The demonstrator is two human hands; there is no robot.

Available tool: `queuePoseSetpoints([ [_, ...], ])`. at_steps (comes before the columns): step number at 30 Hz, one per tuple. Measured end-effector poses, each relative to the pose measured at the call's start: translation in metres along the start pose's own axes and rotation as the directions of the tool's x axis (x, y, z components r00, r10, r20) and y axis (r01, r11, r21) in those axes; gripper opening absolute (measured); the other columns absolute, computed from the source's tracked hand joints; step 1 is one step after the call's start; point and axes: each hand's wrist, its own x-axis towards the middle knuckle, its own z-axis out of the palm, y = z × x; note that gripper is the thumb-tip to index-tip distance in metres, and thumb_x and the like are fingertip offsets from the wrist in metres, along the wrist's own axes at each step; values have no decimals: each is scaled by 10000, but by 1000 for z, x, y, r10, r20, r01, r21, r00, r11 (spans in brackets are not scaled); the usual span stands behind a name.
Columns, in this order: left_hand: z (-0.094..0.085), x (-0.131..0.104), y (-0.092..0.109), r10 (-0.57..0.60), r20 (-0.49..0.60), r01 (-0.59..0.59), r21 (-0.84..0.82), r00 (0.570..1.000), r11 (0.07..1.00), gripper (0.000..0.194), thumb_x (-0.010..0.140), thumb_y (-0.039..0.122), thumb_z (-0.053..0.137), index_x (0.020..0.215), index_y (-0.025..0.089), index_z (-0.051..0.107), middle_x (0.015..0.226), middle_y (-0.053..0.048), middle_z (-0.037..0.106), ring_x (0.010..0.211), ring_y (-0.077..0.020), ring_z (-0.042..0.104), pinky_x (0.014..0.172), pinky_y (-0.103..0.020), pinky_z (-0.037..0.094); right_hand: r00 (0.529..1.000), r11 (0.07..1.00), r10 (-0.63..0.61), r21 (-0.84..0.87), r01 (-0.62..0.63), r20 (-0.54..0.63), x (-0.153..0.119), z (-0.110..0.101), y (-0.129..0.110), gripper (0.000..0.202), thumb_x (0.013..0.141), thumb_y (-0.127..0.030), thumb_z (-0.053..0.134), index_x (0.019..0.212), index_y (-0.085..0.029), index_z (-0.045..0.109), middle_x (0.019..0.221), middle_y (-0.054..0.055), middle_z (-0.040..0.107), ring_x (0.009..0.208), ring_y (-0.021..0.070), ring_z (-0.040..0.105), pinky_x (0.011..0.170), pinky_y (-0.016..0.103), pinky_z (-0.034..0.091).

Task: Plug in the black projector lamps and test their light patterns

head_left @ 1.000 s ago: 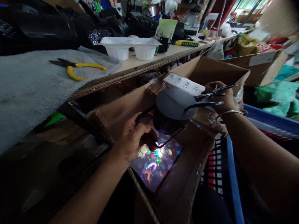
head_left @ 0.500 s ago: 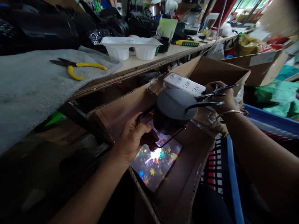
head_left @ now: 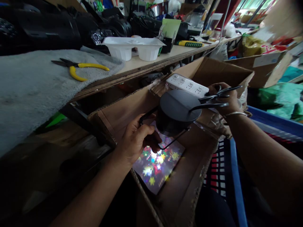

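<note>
My left hand (head_left: pixel 138 137) is closed around the black metal bracket of a round projector light (head_left: pixel 180 108). The light has a smooth dark back and hangs over an open cardboard box (head_left: pixel 127 118), its lens side hidden underneath. Colored stars and spots fall on a pale sheet (head_left: pixel 163 176) at the bottom of the box. My right hand (head_left: pixel 224 99) grips a bundled black power cord (head_left: pixel 219 94) that runs to the light. That hand is at the right end of a white power strip (head_left: pixel 187 85); its fingertips are partly hidden by the cord.
Yellow-handled pliers (head_left: pixel 80 67) lie on a grey cloth (head_left: pixel 28 91) on the bench at left. Behind the box, a white plastic tray (head_left: pixel 148 50) sits near the bench edge. A blue basket (head_left: pixel 236 179) stands at right, with another cardboard box (head_left: pixel 262 67) beyond.
The projected pattern on the sheet has changed from a central burst with stars to scattered colored shapes. Both hands, the light and the cord are almost unmoved.
</note>
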Motion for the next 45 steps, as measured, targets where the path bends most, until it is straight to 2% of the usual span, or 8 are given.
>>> queuePoseSetpoints([
  [9, 0, 1, -1, -12, 6, 13, -22, 1000, 1000, 311, 671, 210, 513, 978, 184, 472, 506, -1, 613, 384, -162, 528, 340, -243, 428, 1000, 1000, 26, -5, -26, 13, 0, -2, -1, 106, 734, -286, 538, 767, -198, 587, 720, 30, 598, 684, 170, 563, 680, 332, 455],
  [18, 0, 2, -1, -7, 15, 8, -24, 1000, 1000, 284, 681, 199, 511, 962, 173, 478, 519, -12, 623, 375, -158, 523, 336, -247, 433, 1000, 1000, 0, 12, 0, -9, 0, 1, 3, 126, 735, -294, 537, 765, -185, 592, 714, 37, 605, 658, 158, 546, 663, 320, 451],
  [30, 0, 2, -2, 2, 25, -2, -27, 1000, 1000, 292, 686, 189, 497, 975, 169, 460, 506, 3, 613, 365, -154, 522, 331, -239, 427, 995, 991, 90, -107, -86, 34, -1, -1, -6, 182, 789, -265, 525, 841, -134, 640, 817, 96, 655, 746, 176, 578, 718, 319, 447],
  [38, -1, 1, -3, -4, 32, 5, -38, 999, 999, 236, 684, 186, 502, 918, 151, 491, 520, -19, 624, 377, -163, 538, 336, -250, 438, 987, 983, 130, -144, -115, 99, -5, -10, -24, 198, 830, -249, 522, 882, -111, 655, 867, 123, 662, 809, 192, 605, 765, 330, 450],
  [42, -2, 0, -3, -5, 26, 7, -56, 1000, 998, 236, 686, 193, 508, 920, 158, 495, 528, -16, 629, 357, -154, 528, 322, -236, 426, 982, 985, 155, -98, -145, 106, -5, -9, -23, 239, 825, -257, 529, 913, -77, 659, 860, 130, 662, 781, 176, 596, 724, 319, 446],
  [45, -3, -1, -4, 0, 21, 2, -62, 1000, 998, 247, 694, 195, 519, 937, 173, 480, 527, 2, 625, 367, -146, 531, 330, -228, 431, 986, 990, 140, -46, -136, 90, 1, -11, -20, 344, 845, -329, 489, 926, -34, 648, 849, 159, 657, 739, 167, 581, 697, 335, 442],
])
